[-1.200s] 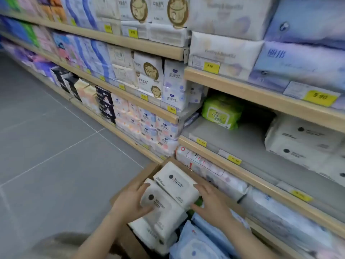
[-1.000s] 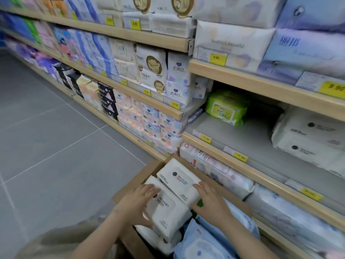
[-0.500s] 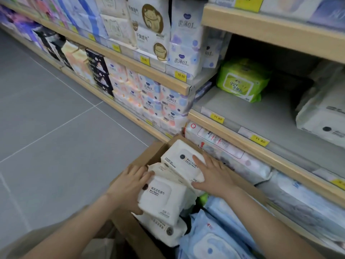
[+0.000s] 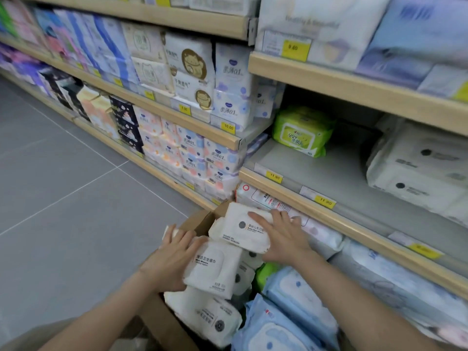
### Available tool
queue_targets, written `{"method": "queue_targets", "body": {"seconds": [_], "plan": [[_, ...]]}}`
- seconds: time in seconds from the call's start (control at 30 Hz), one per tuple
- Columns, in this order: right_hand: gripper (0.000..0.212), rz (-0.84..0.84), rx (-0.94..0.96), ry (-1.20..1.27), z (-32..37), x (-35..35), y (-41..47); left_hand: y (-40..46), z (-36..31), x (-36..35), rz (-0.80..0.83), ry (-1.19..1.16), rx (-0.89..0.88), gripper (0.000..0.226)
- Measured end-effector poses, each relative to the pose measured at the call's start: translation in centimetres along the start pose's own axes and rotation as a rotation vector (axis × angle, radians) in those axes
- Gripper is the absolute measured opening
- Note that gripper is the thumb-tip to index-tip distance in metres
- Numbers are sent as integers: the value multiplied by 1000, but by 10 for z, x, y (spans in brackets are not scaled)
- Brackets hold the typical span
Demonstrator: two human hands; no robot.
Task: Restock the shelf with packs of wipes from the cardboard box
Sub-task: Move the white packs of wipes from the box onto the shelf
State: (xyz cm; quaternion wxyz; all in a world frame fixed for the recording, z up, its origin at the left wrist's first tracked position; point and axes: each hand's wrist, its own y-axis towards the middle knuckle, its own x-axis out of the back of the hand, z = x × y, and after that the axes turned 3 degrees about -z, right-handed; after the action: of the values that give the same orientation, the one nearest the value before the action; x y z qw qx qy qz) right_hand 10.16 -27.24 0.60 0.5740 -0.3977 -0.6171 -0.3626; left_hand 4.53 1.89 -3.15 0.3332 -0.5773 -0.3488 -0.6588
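Since the earlier frame, both hands have lifted the white packs higher. Right hand [image 4: 283,236] lies flat on the upper pack [image 4: 240,230]; left hand [image 4: 169,262] clasps the lower pack [image 4: 215,267]. Soft, slippery film: grip by the ends.

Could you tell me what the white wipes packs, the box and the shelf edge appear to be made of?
White wipes packs: seemingly soft matte plastic film, since they crease and bulge.
Box: plain brown cardboard, with a dull raw flap.
Shelf edge: pale wood-look trim with faint grain; solid wood or laminate cannot be told.
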Motion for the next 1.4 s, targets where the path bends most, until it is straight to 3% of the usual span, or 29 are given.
{"method": "queue_targets", "body": {"seconds": [0.2, 0.5, 0.63, 0.8, 0.97, 1.1, 1.27, 1.4], "plan": [[103, -127, -127, -104, -54, 44, -44, 29, -13, 50, -92, -5, 38, 97], [83, -292, -248, -312, -167, 98, -113, 124, -62, 92, -266, 30, -59, 107], [95, -275, -336, -356, -209, 100, -114, 169, -82, 100, -322, -20, -67, 111], [95, -272, -385, -413, -246, 80, -95, 208, -97, 93, -379, -15, -137, 103], [93, -190, -423, -273, -272, 38, -97, 223, -109, 68, -381, -77, -169, 100], [65, -354, -431, -168, -278, 33, -96, 226, -117, 57, -339, -73, -182, 102], [84, -265, -450, -205, -263, 32, -66, 225, -123, 58, -341, -99, -171, 99], [75, -285, -435, -190, -274, 26, -68, 230, -125, 60, -326, -73, -182, 99]]}}
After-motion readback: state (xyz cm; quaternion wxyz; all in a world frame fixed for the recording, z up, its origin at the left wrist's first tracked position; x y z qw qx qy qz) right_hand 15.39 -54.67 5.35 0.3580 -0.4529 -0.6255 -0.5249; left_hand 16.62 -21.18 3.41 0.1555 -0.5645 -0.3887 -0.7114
